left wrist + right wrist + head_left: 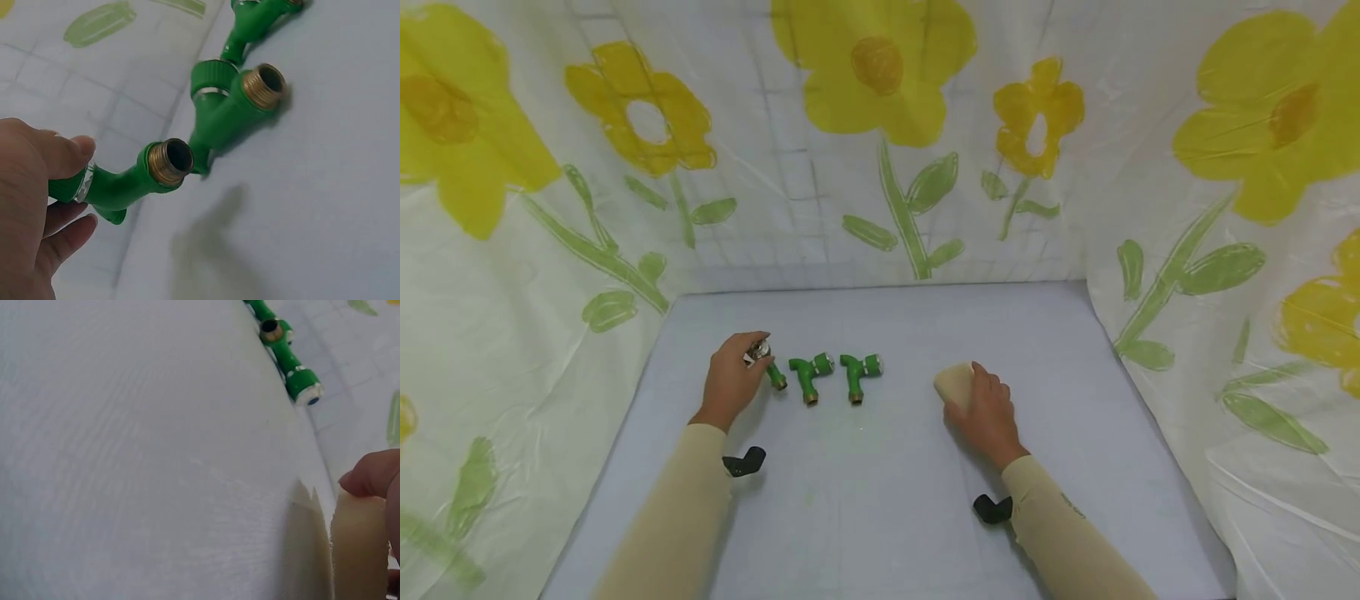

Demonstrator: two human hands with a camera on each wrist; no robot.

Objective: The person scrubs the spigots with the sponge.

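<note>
My left hand [730, 383] grips a green water tap [777, 377] by its knob end, thumb on one side and fingers on the other. In the left wrist view that tap's threaded brass inlet [170, 162] points away from the palm, and its shadow falls on the table below. Just right of it lie a second green tap [806, 377] and a third green tap [853, 377], side by side, brass ends toward me. Farther right, my right hand [988, 417] holds a cream-coloured sponge block [953, 385], whose porous edge [359, 550] shows in the right wrist view.
A pale cloth covers the table [865, 500]. White curtains with yellow flowers [880, 67] enclose its back and both sides. A black wrist mount [747, 462] sticks out from the left sleeve, and another black mount [992, 509] from the right.
</note>
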